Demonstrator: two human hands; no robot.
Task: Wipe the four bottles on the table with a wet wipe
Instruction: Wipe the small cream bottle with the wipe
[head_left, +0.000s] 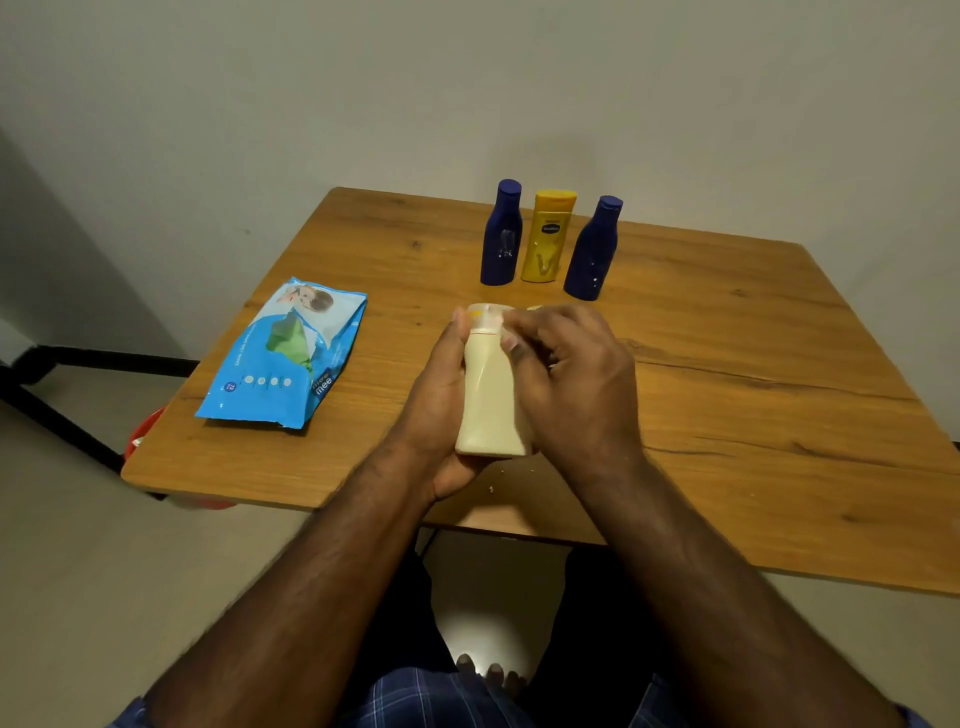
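A cream-coloured bottle (488, 400) is held above the near edge of the wooden table (727, 395), its cap pointing away from me. My left hand (441, 405) grips its left side and base. My right hand (566, 384) curls over its right side and neck, with a bit of white wipe (511, 319) showing at the fingertips near the cap. At the back stand three upright bottles: a blue one (501, 236), a yellow one (548, 239) and a second blue one (592, 252).
A blue pack of wet wipes (283, 358) lies flat at the table's left side. A red container (143, 431) peeks out below the left table edge. Small white crumbs lie on the table by my wrists. A wall stands right behind the table.
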